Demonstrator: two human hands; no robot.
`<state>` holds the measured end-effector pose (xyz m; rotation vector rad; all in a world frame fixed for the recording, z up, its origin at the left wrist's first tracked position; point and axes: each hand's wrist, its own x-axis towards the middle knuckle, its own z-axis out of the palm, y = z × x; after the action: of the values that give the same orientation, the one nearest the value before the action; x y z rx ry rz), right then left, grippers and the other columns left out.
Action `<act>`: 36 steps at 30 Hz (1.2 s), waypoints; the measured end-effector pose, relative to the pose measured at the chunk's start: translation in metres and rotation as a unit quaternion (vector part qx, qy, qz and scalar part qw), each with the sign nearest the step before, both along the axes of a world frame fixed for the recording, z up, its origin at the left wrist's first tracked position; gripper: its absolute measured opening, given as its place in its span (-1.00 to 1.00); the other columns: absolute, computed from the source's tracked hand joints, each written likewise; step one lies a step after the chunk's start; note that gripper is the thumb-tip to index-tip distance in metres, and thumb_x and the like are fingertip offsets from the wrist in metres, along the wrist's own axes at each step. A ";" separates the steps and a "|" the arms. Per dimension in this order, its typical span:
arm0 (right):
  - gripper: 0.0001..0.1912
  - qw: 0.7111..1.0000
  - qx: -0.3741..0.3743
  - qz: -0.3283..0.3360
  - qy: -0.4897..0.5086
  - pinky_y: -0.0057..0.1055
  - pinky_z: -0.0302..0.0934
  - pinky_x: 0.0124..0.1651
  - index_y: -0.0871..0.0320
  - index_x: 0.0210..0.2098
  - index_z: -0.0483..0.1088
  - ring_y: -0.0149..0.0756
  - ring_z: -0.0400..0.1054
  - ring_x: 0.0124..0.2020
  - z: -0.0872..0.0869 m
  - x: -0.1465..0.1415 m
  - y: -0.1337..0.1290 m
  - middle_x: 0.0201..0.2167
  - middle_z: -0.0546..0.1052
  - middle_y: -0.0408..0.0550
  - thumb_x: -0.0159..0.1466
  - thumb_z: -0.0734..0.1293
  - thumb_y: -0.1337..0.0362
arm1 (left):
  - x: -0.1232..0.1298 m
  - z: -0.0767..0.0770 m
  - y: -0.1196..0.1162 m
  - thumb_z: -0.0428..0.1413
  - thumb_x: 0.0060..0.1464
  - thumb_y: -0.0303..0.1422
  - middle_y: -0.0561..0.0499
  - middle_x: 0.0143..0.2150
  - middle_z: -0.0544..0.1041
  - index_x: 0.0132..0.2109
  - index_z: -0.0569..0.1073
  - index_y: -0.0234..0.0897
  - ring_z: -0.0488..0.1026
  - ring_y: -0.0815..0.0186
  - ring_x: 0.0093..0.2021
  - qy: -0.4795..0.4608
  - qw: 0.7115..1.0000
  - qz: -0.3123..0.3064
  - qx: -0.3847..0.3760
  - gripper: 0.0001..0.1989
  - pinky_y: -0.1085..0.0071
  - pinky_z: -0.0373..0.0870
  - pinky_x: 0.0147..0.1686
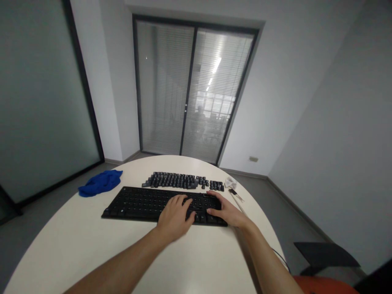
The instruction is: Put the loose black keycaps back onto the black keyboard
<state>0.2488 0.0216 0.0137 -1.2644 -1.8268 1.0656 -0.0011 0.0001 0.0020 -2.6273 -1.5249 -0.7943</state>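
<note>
A black keyboard [137,203] lies flat on the table, with much of its left and middle area showing bare switch positions and some keys in place near its lower right. My left hand [175,214] rests over the right-middle part of the keyboard, fingers spread. At the keyboard's right end is my right hand [226,210], its thumb and fingers apart over the number-pad area; whether a fingertip presses something small cannot be made out. Behind the keyboard, loose black keycaps [174,180] stand in rows, with a smaller group of keycaps [217,185] to the right.
A crumpled blue cloth [101,182] lies at the table's left edge. To the right are a crumpled whitish, translucent item [230,183] and a small dark-ended tool [233,192]. The round white table [190,265] has a chair [326,255] at its right.
</note>
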 end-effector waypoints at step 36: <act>-0.27 0.970 0.143 -0.063 -0.185 0.11 -0.24 0.45 0.09 0.26 0.28 0.03 -0.14 0.44 -0.019 -0.005 0.000 0.38 0.15 0.12 0.25 0.32 -0.19 | 0.000 0.000 -0.001 0.01 0.27 -0.21 -0.17 0.20 0.42 0.21 0.41 -0.25 0.30 0.03 0.21 0.000 1.000 -0.001 0.001 -0.56 0.07 0.22 0.24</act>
<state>0.2438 0.0217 -0.0054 -1.4456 -2.0499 0.4956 -0.0011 -0.0013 0.0018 -2.6268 -1.5208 -0.7964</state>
